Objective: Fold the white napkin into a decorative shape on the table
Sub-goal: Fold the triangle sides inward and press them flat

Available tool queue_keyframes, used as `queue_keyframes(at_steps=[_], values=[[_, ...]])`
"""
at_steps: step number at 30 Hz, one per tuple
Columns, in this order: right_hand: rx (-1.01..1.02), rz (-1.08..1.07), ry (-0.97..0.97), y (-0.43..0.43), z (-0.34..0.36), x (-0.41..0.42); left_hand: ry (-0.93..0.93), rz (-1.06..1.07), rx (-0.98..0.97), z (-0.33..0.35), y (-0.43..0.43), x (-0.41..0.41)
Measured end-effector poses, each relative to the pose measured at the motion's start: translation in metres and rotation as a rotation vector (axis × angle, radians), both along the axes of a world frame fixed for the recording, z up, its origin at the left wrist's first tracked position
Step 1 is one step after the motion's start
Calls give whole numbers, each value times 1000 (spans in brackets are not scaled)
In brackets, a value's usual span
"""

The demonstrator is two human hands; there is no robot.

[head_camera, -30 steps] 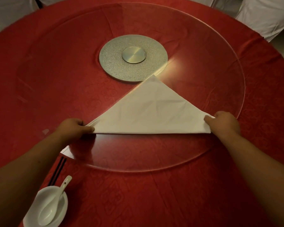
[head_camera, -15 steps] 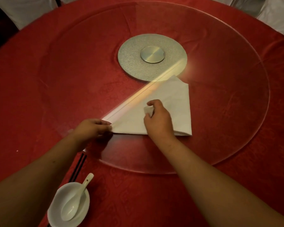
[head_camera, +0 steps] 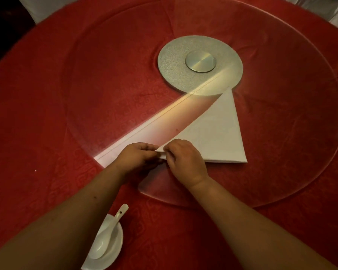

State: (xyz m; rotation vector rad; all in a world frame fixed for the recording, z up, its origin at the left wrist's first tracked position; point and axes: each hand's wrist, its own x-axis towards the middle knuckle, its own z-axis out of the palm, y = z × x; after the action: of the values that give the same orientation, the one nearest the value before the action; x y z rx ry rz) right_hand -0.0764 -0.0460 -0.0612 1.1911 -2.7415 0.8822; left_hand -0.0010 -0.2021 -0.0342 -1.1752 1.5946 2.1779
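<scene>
Basically both hands meet at one corner of the white napkin (head_camera: 217, 133), which lies flat as a narrow triangle on the glass turntable (head_camera: 281, 114). Right hand (head_camera: 185, 160) has thumb and fingers closed on the corner tip, lifted slightly off the glass; left hand (head_camera: 139, 156) sits just beside it, fingertips pinched on the same corner from the other side, probably pinning the lower layer so the edges line up. Out from the grip, the cloth runs away to a far apex touching the edge of the silver hub (head_camera: 199, 63), and sideways to a sharp point well off to the right of the pinch. Long bright streak on the left of the grip looks like a reflection in the glass, not cloth. Judgement: corner-matching step, early in the fold; shape isn't decorative yet. Risk is layers slipping on smooth glass if the pinch loosens before a crease gets pressed. Near the body, a white bowl (head_camera: 113, 256) with a spoon (head_camera: 109, 232) sits clear of the work.
</scene>
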Motion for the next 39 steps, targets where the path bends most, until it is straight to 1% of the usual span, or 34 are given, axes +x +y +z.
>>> queue_keyframes(at_steps=[3, 7, 10, 14, 18, 22, 24, 26, 29, 31, 32, 33, 36, 37, 38, 39], values=[[2, 35, 59, 8, -8, 2, 1, -22, 15, 1, 4, 0], [-14, 64, 92, 17, -11, 1, 8, -34, 14, 3, 9, 0], [11, 93, 85, 22, -12, 2, -1, -53, -10, -2, 8, -1], [42, 133, 57, 24, -12, 7, -16, -27, -11, -5, 7, -5], [51, 119, 19, 22, -10, 10, -10, -82, -41, -7, 5, -2], [114, 65, 74, 23, -5, 12, -34, -66, 6, -2, 0, -4], [148, 10, 101, 27, -4, 10, -59, -100, 23, 6, -1, -5], [179, -13, 116, 35, -6, 7, -81, -178, 31, 14, 0, -3], [179, 22, 153, 47, -12, 3, -107, -280, -21, 20, 5, -2], [175, 67, 186, 54, -15, 2, -122, -288, -110, 19, 8, -6], [172, 97, 203, 57, -15, 1, -136, -301, -192, 17, 9, -9], [167, 135, 222, 60, -15, 2, -149, -334, -332, 14, 11, -13], [144, 275, 255, 74, -13, 9, -113, -527, -966, 7, 23, -21], [142, 321, 254, 80, -12, 12, -58, -599, -1142, 6, 28, -23], [147, 364, 250, 86, -11, 14, 23, -675, -1271, 4, 32, -25], [153, 402, 244, 93, -10, 17, 114, -769, -1358, 1, 34, -29]])
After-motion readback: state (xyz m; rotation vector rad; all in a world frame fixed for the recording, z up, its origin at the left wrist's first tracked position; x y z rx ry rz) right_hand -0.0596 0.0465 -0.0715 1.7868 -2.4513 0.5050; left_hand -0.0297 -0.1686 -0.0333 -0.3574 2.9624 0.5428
